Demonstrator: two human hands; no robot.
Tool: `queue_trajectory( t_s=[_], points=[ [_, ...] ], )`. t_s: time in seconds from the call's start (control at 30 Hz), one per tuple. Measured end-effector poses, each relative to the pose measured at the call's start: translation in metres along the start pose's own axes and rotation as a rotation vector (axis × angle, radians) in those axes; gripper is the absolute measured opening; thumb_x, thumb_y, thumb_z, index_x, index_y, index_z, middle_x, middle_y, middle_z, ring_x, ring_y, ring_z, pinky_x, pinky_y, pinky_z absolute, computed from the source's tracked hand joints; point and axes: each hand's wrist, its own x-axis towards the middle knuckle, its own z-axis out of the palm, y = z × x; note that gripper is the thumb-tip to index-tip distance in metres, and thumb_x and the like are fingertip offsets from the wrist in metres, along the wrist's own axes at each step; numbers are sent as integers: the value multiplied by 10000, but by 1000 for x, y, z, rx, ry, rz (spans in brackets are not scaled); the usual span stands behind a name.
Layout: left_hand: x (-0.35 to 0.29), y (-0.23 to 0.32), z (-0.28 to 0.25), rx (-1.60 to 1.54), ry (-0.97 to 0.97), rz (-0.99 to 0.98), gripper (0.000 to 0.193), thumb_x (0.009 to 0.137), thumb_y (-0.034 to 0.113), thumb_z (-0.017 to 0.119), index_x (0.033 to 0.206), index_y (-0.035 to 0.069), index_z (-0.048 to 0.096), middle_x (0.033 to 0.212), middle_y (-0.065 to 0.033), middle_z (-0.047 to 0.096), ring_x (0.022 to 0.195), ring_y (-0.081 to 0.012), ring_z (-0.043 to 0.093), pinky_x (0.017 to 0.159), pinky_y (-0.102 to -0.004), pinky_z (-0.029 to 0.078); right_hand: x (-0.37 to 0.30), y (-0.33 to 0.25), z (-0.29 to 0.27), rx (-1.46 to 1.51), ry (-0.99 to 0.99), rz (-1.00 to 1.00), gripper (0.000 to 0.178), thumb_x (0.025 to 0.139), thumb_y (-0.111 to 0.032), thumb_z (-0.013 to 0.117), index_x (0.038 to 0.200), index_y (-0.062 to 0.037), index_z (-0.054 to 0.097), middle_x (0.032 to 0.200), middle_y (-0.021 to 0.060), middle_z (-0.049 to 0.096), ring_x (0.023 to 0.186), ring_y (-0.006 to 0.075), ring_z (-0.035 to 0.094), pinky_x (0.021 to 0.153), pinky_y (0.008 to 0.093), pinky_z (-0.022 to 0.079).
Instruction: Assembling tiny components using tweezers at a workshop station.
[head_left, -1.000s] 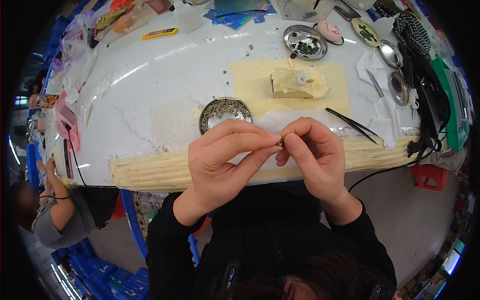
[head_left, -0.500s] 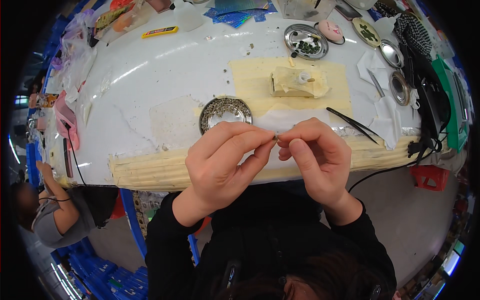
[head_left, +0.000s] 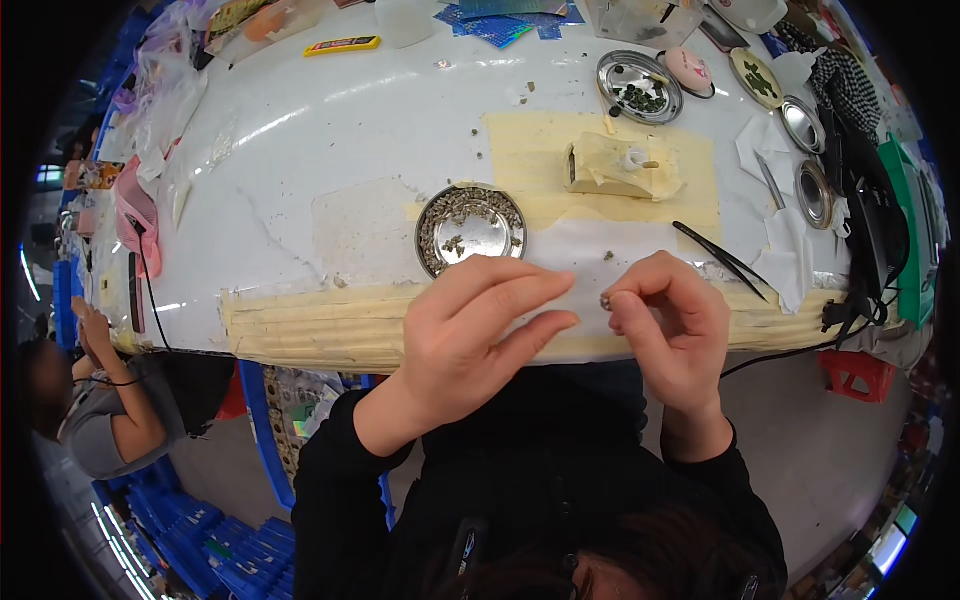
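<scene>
Our white worktop (head_left: pixel 330 120) curves across the scene, its near edge covered by a ridged band of yellow tape (head_left: pixel 320 335). At our right hand (head_left: pixel 675 335), thumb and forefinger are pinched narrow on a small grey-brown piece (head_left: pixel 605 301), held over the near side of the worktop; its exact form is too small to tell. Our left hand (head_left: pixel 470 325) stands to the left, thumb and fingers parted, with nothing visible between them. We judge the step in hand to be close fingertip work on this piece; the next move, we think, calls for a light, steady pinch, since so small a thing could easily slip. Just beyond the right fingertips, another small piece (head_left: pixel 609 256) lies on a smooth white sheet (head_left: pixel 645 238). Left of that, a round, shiny metal dish (head_left: pixel 490 238) bears many rough, pebble-like pieces (head_left: pixel 465 208), crowded mostly along its left and far sides. To the right, slim black tweezers (head_left: pixel 708 245) lie slantwise. Farther out sits a yellow tape-wrapped block (head_left: pixel 603 172), wrinkled and angular, with a small translucent cup (head_left: pixel 635 158) on top; beyond it, a metal tray (head_left: pixel 625 75) holds dark green bits (head_left: pixel 640 98).
</scene>
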Motion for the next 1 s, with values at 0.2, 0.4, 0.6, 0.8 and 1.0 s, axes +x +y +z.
queue_trajectory(
  t_s=[0.2,0.4,0.6,0.8,1.0],
  points=[
    [9,-17,-33,311,3,-163,134,758,-14,719,885,21,695,831,-57,601,703,-132,541,566,-257,409,11,1,-18,-619,128,-258,55,792,5,700,825,-16,661,731,54,596,586,141,514,505,244,402],
    [21,-19,-24,446,-62,-73,101,765,10,718,855,20,673,786,-64,568,695,-190,548,577,-297,428,11,-1,-15,-579,187,-267,63,794,-4,705,851,-21,682,742,56,605,596,151,525,509,253,414],
    [26,-25,-15,467,-105,-137,76,785,34,703,836,23,648,766,-63,558,697,-213,561,596,-325,453,9,0,-17,-575,181,-271,56,794,-4,708,840,-20,680,739,58,606,608,149,536,514,246,416],
    [27,-24,-18,370,-95,-187,66,796,23,683,837,33,632,779,-64,564,676,-234,582,602,-322,472,9,-1,-13,-534,160,-297,72,787,11,707,850,-15,685,730,55,609,608,145,545,513,245,424],
    [20,-6,-20,48,22,-102,155,778,-40,707,919,0,656,826,-88,666,666,-181,645,599,-263,510,12,-7,5,-307,34,-277,94,789,26,703,878,-3,688,746,62,632,593,125,563,525,231,442]
  ],
)
